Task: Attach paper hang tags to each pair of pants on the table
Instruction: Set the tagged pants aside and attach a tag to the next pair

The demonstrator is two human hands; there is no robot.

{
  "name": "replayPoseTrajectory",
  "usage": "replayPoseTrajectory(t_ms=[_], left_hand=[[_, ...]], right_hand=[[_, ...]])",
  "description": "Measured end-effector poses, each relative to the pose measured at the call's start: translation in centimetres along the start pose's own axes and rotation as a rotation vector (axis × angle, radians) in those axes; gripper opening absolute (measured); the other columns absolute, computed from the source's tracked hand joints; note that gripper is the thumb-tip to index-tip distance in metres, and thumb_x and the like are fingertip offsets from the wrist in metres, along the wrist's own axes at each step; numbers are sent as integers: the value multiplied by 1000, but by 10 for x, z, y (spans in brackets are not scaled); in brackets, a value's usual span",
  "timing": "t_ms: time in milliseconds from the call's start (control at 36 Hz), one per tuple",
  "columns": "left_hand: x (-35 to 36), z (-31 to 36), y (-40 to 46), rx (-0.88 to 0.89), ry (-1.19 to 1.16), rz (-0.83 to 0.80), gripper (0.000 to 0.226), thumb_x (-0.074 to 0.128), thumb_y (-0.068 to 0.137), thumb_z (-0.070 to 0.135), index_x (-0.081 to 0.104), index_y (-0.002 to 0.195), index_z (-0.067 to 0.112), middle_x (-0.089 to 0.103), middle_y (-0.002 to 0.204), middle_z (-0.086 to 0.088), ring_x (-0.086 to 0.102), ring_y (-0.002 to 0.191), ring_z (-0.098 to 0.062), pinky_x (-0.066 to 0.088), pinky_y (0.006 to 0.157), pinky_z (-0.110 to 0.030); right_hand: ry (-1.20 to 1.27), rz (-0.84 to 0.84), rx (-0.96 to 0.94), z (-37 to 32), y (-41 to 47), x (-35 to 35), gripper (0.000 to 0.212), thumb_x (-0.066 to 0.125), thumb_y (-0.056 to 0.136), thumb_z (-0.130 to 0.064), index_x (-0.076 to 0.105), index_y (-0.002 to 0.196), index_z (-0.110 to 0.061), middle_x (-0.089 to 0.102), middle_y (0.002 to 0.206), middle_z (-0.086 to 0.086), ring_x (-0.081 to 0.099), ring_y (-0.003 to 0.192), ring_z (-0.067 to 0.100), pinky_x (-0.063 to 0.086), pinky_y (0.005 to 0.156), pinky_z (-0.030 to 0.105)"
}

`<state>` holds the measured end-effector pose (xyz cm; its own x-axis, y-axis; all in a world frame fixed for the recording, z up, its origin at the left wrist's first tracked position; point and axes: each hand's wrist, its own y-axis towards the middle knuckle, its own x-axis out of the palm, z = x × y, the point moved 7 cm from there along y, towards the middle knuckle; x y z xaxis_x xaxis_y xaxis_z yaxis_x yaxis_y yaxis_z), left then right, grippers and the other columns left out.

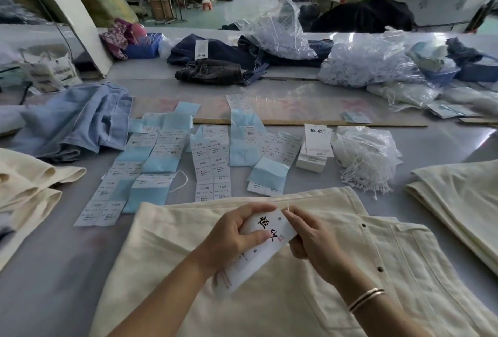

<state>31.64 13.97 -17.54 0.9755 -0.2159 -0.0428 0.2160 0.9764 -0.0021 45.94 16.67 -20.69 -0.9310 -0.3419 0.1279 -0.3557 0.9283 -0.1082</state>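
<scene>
Right at the fingertips, the right hand point(310, 237) pinches a thin white string point(287, 206) between thumb and forefinger, the string's end poking up just beside the punched hole of a paper hang tag point(265, 231). That tag, white with black brush characters and a small red stamp, serves as the landmark; the left hand point(234, 237) grips it, thumb pressed across its face and fingers curled over its top edge, so it tilts from upper right down to lower left. A banded bracelet point(366, 299) circles the right wrist, below and right of the tag. Directly under the tag lies a cream pair of pants point(323, 282), spread flat on the grey table point(54, 269), with dark metal buttons point(380, 269) to the tag's right. Beyond the tag, farther from the person, strips of white-and-blue size stickers point(213, 164) lie in rows. Up and right of the tag stands a small stack of blank tags point(315, 148), and just beside that a bag spilling white string fasteners point(366, 167). Left of the tag, folded cream pants point(29, 183) rest at the table edge, with light blue jeans point(78, 121) behind them. More cream pants point(463, 202) lie far right. Well beyond the tag, dark jeans point(210, 71) and clear bags of fasteners point(363, 64) crowd the far side of the table.
</scene>
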Motion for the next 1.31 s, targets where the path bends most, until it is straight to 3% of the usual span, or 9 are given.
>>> replayPoseTrajectory(t_ms=[167,250,417,694,833,1028,1139,1222,1306], left_hand=[[-2,0,-4,-6,-100,-17,37,68,77,10,71,108,30,71,110,3,68,99,-15,53,78,-22],[-3,2,-4,-13,-111,-28,37,68,77,11,72,108,31,72,107,0,69,95,-15,53,75,-22],[2,4,-4,-26,-120,-76,34,69,78,9,72,107,27,73,103,-2,69,91,-14,53,73,-22],[-1,2,-2,45,58,-92,33,72,78,12,70,109,20,70,110,2,65,104,-11,49,86,-20],[-5,5,2,202,317,37,14,71,79,33,74,93,37,58,117,11,55,116,-2,37,97,-11],[-3,8,3,297,414,217,14,76,81,15,71,77,27,66,85,12,64,87,-7,47,80,-15],[-6,2,7,216,525,264,9,68,85,15,67,79,22,67,76,13,63,78,-2,49,74,-18],[4,-2,11,159,764,142,6,64,88,25,66,82,24,68,79,14,64,78,-2,51,74,-22],[17,-1,15,163,860,103,8,59,90,29,64,87,24,69,82,9,65,79,-8,53,73,-28]], right_hand=[[-98,-95,-24,-3,-9,4,43,50,89,-44,57,97,-2,35,49,-4,26,41,10,17,42,27],[-203,-96,-58,-8,-12,7,34,44,94,-33,64,106,-9,34,48,-6,27,42,9,22,41,22],[-241,-66,-112,-14,-12,11,35,31,99,6,60,82,-4,34,51,-5,29,43,7,20,44,29],[-267,-135,-128,-8,-9,13,28,35,99,-1,54,78,3,36,54,-6,29,45,6,23,44,24],[-373,-149,-184,-11,-8,16,30,44,89,-26,62,66,-35,40,48,-9,32,45,4,29,47,17],[-397,-144,-116,-7,-7,16,29,46,92,-22,64,74,-35,41,54,-10,35,48,2,32,48,16],[-396,59,-11,-3,-10,-9,18,53,95,-15,61,102,-31,56,72,-1,51,61,3,40,50,20],[-386,255,-40,-9,-17,-28,15,57,93,-22,65,100,-33,65,97,-3,60,87,7,43,68,22],[-470,259,-126,-17,-21,-28,18,60,91,-16,67,98,-31,63,103,-10,58,85,-3,42,69,19]])
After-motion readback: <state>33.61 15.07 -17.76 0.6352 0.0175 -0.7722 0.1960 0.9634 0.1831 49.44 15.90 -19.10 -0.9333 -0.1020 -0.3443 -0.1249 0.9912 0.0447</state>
